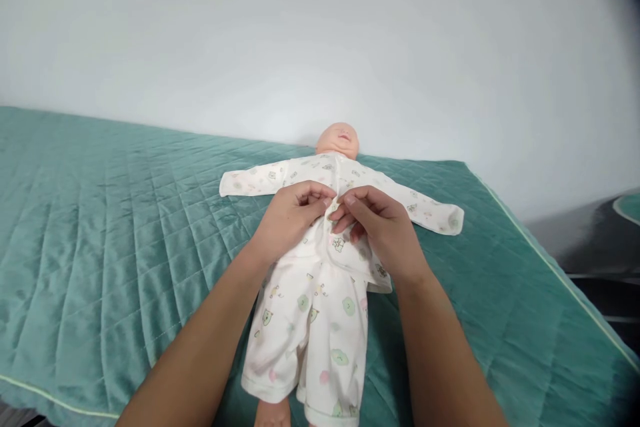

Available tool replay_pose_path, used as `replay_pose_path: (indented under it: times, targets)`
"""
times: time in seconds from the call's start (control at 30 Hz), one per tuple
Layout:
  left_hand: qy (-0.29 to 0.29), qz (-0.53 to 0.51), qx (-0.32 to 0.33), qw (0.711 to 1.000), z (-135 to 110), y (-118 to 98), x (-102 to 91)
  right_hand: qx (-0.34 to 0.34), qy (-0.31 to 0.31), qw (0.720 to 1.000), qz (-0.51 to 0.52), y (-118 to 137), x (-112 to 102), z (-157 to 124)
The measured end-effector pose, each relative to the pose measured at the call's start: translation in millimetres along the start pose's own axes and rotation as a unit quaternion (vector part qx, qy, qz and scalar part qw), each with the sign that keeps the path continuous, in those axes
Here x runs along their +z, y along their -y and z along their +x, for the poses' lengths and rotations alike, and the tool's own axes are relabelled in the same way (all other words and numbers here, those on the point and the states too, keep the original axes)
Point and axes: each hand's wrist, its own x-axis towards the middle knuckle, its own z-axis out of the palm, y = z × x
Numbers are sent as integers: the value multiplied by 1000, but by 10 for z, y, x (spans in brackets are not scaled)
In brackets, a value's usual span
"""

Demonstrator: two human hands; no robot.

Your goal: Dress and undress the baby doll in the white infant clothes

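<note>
A baby doll (339,139) lies on its back on a teal quilted bed cover (110,233), head toward the wall. It wears a white printed shirt (260,179) with sleeves spread out and matching white trousers (310,340). My left hand (293,217) and my right hand (377,223) meet over the doll's chest. Both pinch the shirt's front edges together at the middle, fingers curled closed on the fabric. A bare doll foot (273,413) shows at the bottom edge.
A plain white wall (320,47) rises right behind the bed. The bed's right edge (550,267) drops to a dark floor (595,240). Wide stretches of the cover lie on the left of the doll.
</note>
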Motion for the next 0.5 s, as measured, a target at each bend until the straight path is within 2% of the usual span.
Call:
replay_pose_path:
  times: [0.27, 0.5]
  targets:
    - [6, -9, 24, 1000, 21, 50, -9, 1, 25, 997, -74, 3, -2, -16]
    - [-5, -17, 28, 999, 16, 66, 7, 3, 18, 993, -120, 42, 30, -48]
